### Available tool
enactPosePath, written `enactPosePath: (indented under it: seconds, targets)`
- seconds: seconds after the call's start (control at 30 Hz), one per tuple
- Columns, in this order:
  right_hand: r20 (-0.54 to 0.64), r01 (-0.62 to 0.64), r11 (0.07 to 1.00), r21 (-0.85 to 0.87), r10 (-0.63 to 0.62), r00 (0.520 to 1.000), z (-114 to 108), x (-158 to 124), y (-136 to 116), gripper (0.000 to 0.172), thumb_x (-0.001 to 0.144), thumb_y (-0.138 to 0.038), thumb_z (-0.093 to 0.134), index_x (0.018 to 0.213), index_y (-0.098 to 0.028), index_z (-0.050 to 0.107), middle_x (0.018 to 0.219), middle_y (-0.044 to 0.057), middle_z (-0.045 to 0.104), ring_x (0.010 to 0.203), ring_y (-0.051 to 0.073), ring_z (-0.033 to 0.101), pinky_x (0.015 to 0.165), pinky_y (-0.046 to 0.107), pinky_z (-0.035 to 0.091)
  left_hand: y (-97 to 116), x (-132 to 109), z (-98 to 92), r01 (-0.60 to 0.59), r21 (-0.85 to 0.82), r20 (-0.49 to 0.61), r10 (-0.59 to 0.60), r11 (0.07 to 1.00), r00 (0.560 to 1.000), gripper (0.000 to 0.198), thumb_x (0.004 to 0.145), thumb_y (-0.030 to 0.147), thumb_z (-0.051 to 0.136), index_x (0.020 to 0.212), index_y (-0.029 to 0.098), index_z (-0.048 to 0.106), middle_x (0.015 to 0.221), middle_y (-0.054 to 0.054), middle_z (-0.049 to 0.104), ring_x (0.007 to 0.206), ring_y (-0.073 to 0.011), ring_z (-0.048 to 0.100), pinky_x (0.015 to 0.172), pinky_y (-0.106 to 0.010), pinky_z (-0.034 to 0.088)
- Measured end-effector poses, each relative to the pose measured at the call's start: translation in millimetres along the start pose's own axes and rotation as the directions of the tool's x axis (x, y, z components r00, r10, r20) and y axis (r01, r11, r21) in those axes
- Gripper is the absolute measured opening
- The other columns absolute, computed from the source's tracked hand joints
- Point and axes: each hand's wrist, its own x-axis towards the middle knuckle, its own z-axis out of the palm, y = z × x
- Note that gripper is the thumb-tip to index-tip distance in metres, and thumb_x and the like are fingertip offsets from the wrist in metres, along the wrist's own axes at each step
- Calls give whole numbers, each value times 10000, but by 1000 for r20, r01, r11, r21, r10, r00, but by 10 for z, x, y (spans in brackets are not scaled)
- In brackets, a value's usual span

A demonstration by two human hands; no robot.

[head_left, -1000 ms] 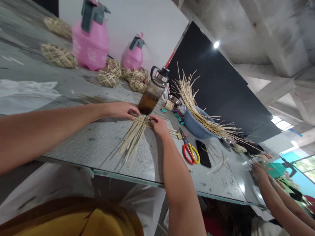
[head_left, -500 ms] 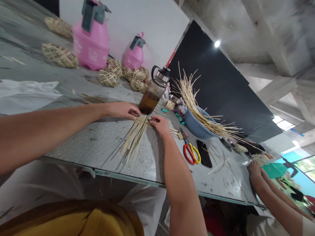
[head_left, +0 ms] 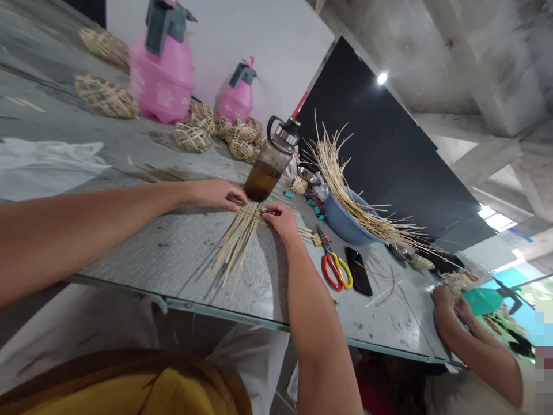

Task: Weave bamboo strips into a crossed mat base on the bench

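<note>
Flat bamboo strips (head_left: 235, 248) lie crossed on the grey table, woven together at their far end and fanned loose toward the table's near edge. At the left side of the woven part, my left hand (head_left: 218, 193) has its fingers curled and pinched on the strips. My right hand (head_left: 281, 221) pinches the right side, thumb and fingertips together. Some strip ends run out past my right hand to a small yellow clip (head_left: 317, 239). The exact fingertip contact is too small to make out. Just behind the weave stands a bottle of brown liquid (head_left: 270, 167).
Right of my forearm lie red-and-yellow-handled scissors (head_left: 334, 268) and a black phone (head_left: 358, 271). A blue basin (head_left: 341, 216) holds long strips. Pink spray bottles (head_left: 162, 80) and woven balls (head_left: 192, 137) stand behind. A co-worker's hands (head_left: 444, 297) are at far right.
My hands and the woven strips stay almost in place. At the far right, the co-worker's hands and arms have shifted slightly, and a woven piece shows more clearly there.
</note>
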Motion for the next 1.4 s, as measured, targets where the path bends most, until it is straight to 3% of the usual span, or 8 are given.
enactPosePath:
  seconds: [0.6,0.73,0.87,1.1,1.2,1.4]
  targets:
    - [41,9,997,-78,-6,999,31,3,-31,211,698,-170,693,899,-215,737,674,-52,643,627,121,577,661,222,494,19,-8,-25,-67,-19,11,67,998,998,442,777,426,558,1109,179,713,1230,-106,672,1078,-265,604,918,-333,456]
    - [50,24,995,-101,-19,999,14,-5,-46,201,708,-165,693,899,-211,737,691,-47,650,643,121,587,671,220,492,10,-34,-61,-19,-9,-23,19,1000,1000,484,781,398,546,1181,168,691,1237,-103,670,1082,-272,606,936,-346,448]
    - [60,38,991,-126,-31,998,-1,-18,-71,197,721,-150,692,907,-191,738,697,-40,651,643,117,581,673,213,480,-5,-49,-72,14,-31,-75,-16,999,997,533,822,475,555,1233,157,668,1226,-108,673,1054,-269,610,916,-342,452]
    - [70,66,987,-148,-56,996,-7,-56,-111,158,773,-201,685,916,-190,749,693,-37,651,641,119,563,662,217,466,15,-29,-17,-14,5,-5,14,1000,1000,514,764,550,630,1123,192,716,1226,-92,670,1062,-259,600,908,-317,447]
    - [95,125,978,-168,-110,989,-3,-72,-145,205,779,-268,718,949,-160,758,737,-18,661,667,119,557,663,216,449,48,-21,-9,-20,-13,-6,20,1000,1000,501,747,547,648,1089,190,729,1217,-93,671,1083,-262,594,924,-318,443]
    - [197,282,918,-279,-233,952,21,-85,-203,343,704,-302,818,982,-110,762,629,-49,556,611,107,458,601,225,377,68,-16,-15,-23,-12,-4,23,1000,1000,498,732,545,663,1079,194,732,1215,-94,677,1074,-267,596,908,-323,456]
